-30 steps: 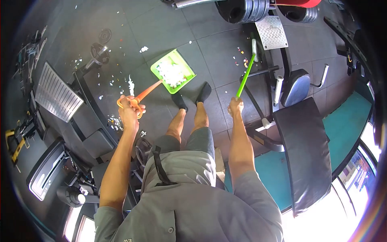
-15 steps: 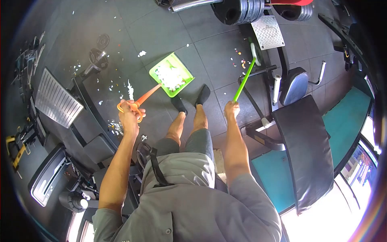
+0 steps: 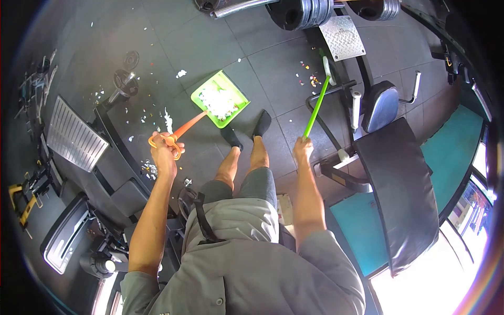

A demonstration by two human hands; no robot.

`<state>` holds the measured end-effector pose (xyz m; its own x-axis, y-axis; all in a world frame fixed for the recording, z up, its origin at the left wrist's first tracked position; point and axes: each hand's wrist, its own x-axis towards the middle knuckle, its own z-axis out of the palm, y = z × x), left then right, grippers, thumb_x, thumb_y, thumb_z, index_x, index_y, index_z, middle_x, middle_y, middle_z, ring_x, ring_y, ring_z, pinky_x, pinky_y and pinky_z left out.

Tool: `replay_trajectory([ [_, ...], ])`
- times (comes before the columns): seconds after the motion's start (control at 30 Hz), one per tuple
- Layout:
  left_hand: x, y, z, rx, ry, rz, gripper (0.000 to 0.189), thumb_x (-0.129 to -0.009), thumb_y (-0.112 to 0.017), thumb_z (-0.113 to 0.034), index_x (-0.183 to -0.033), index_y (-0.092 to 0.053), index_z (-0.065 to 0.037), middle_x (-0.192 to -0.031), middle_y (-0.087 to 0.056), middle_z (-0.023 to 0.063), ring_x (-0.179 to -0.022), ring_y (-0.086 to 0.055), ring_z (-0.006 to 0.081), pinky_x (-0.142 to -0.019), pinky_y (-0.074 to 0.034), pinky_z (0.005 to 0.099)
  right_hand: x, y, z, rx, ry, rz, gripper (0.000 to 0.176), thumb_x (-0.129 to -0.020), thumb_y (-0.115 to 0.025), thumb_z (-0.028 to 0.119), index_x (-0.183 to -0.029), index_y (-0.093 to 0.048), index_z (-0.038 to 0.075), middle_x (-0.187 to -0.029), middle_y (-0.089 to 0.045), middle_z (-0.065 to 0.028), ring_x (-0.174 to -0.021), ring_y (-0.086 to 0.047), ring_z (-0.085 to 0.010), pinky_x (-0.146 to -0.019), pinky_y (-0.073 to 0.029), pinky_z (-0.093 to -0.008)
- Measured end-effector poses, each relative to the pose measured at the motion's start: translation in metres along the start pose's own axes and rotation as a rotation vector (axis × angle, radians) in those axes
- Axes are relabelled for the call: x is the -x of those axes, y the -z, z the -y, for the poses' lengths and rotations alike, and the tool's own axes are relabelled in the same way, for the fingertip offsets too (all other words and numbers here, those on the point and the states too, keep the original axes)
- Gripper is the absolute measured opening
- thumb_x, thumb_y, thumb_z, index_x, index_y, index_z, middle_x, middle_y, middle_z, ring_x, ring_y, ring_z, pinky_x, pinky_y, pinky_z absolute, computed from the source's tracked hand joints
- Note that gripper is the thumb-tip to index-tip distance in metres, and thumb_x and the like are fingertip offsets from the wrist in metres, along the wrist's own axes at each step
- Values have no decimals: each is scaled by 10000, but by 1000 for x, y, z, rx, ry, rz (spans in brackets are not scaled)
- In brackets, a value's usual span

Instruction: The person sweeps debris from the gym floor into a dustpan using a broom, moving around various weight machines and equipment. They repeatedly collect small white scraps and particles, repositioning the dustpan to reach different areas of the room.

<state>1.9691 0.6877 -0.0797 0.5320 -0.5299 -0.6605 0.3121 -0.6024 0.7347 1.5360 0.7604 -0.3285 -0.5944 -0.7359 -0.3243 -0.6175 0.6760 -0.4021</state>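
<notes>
My left hand (image 3: 164, 153) is closed around the looped orange handle of a long-handled dustpan. Its green pan (image 3: 242, 101) rests on the floor ahead of my feet, holding a heap of white scraps (image 3: 218, 102). In my right hand (image 3: 303, 149) is the green stick of a broom (image 3: 316, 111), slanting away from me. The broom's whitish head (image 3: 326, 66) is down by the metal footplate of a gym machine, partly hidden at its far end. Small coloured bits (image 3: 314, 81) lie on the floor just left of it.
More white scraps (image 3: 149, 169) are scattered over the dark tiles at left, beside a machine with a slatted plate (image 3: 79, 134). On the right stand a black padded bench (image 3: 399, 194) and a machine frame with a footplate (image 3: 342, 38). Weight plates (image 3: 299, 13) hang at the top.
The view has shifted slightly, so the machines on the right appear a little further left. Both hands keep their holds, and the dustpan and broom look nearly the same.
</notes>
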Motion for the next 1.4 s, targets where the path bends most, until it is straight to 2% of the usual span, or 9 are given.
replay_trajectory([
  [0.2, 4, -2, -3, -8, 3, -11, 426, -973, -326, -424, -973, -471, -23, -777, -580, 139, -551, -601, 213, -473, -499, 309, 13, 89, 53, -271, -279, 395, 254, -854, -562, 232, -923, -567, -11, -640, -581, -117, -490, -591, -202, -462, -478, -358],
  [0.3, 3, -1, -1, -7, 13, -25, 414, -974, -324, -414, -966, -475, -28, -769, -579, 134, -538, -598, 211, -462, -498, 306, 53, 96, 38, -7, 147, 200, 267, -840, -563, 232, -949, -571, -12, -690, -620, -208, -563, -625, -356, -517, -491, -428],
  [0.5, 6, -4, 0, -18, -7, -61, 420, -973, -329, -419, -969, -481, -27, -758, -582, 134, -531, -597, 204, -453, -500, 305, 66, 102, 74, -53, 67, 146, 261, -830, -555, 226, -952, -567, -5, -712, -612, -263, -658, -624, -440, -585, -513, -460],
  [0.6, 9, -3, 0, -15, -11, -60, 427, -972, -336, -428, -968, -483, -27, -762, -585, 135, -532, -598, 202, -443, -498, 300, 17, 53, 47, 38, 85, 10, 249, -835, -546, 226, -906, -553, -12, -661, -603, -235, -563, -625, -381, -540, -515, -437],
  [0.7, 11, -4, 2, -19, -19, -72, 432, -971, -338, -434, -970, -482, -27, -765, -586, 135, -533, -597, 199, -440, -497, 293, -14, 57, 63, -258, -273, 212, 251, -845, -537, 231, -858, -535, -20, -603, -584, -173, -468, -601, -283, -468, -498, -398],
  [0.83, 4, -2, 6, -26, -23, -60, 451, -971, -324, -465, -985, -485, -44, -775, -603, 134, -548, -608, 197, -461, -510, 302, 8, 64, 28, -404, -241, 382, 240, -854, -545, 236, -883, -549, -2, -580, -570, -138, -440, -584, -225, -428, -470, -366],
  [1.0, 10, -12, 0, -60, -19, -93, 454, -973, -315, -442, -981, -484, -21, -760, -591, 137, -535, -597, 191, -456, -509, 298, 63, 106, 44, -143, 197, 122, 225, -836, -567, 207, -949, -571, 12, -661, -603, -210, -602, -629, -375, -558, -496, -452],
  [1.2, 11, -13, 1, -47, -19, -89, 442, -974, -317, -442, -983, -483, -32, -749, -591, 130, -534, -596, 191, -452, -507, 294, -65, 89, 58, 15, 317, 116, 274, -809, -577, 241, -811, -576, -33, -711, -602, -270, -686, -615, -440, -578, -491, -476],
  [1.4, 6, -11, -1, -29, -17, -70, 452, -962, -339, -475, -984, -473, -44, -752, -593, 132, -536, -593, 192, -439, -496, 290, -75, 155, 78, -207, -108, 529, 249, -870, -561, 268, -872, -598, 22, -585, -554, -63, -441, -539, -152, -412, -448, -313],
])
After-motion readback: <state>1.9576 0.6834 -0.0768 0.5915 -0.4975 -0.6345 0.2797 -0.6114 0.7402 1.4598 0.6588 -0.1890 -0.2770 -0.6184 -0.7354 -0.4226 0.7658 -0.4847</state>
